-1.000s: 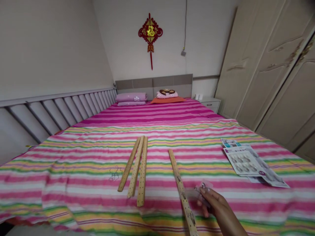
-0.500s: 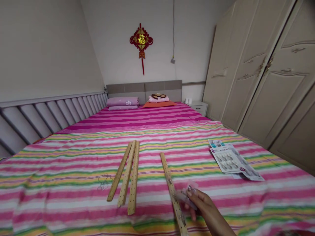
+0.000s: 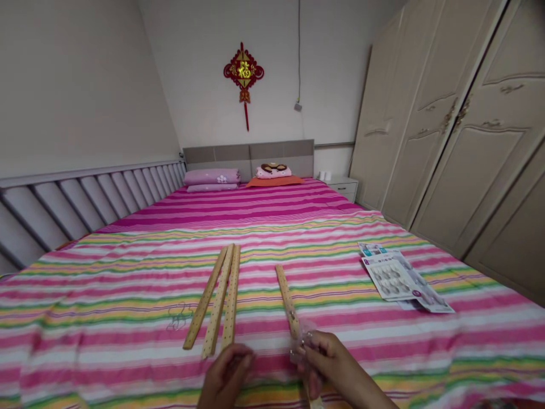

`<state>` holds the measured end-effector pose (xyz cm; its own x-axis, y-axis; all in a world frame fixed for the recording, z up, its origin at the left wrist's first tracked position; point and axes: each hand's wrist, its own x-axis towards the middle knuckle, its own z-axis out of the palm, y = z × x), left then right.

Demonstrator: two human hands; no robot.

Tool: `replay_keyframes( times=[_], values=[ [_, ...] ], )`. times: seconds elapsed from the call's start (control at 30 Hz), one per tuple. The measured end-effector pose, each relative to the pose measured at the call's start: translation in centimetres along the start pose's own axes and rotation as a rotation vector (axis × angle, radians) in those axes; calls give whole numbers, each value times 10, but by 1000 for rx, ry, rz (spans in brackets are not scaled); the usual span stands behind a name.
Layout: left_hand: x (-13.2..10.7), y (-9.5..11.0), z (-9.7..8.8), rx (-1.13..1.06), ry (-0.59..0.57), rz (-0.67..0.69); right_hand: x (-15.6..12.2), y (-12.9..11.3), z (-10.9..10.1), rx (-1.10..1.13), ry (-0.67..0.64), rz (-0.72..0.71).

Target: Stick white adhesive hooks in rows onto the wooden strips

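L hand (image 3: 227, 372) entered, hold unclear, blocks wood strip (image 3: 232, 295) end; R hand (image 3: 334, 363) pinching hooks (image 3: 303, 341); pkgs (image 3: 389, 279) R.

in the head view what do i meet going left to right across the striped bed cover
Wire tangle → three wooden strips → single wooden strip → right hand → packages. The left hand overlaps the three strips, so it is left out.

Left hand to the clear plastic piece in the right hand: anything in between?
Nothing visible. Only the striped bedcover shows in the gap between the left hand and the clear plastic piece pinched in the right hand. The three wooden strips lie beyond the left hand, outside that gap.
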<state>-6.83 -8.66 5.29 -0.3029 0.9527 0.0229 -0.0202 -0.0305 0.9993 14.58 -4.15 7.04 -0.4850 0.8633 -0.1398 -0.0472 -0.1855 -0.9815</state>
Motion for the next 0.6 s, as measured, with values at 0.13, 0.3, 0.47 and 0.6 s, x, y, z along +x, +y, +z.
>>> replay_keyframes(
  times=[0.13,0.3,0.47,0.6],
  values=[
    [9,24,59,-90,-238,-100,-3,-4,9,-25,-65,16],
    [18,20,81,-129,-370,-197,-4,4,10,-22,-96,34],
    [26,17,74,-229,-145,-230,-1,16,-10,75,26,33],
    [24,20,70,-315,-57,-345,6,23,-42,47,292,-12]
  ],
)
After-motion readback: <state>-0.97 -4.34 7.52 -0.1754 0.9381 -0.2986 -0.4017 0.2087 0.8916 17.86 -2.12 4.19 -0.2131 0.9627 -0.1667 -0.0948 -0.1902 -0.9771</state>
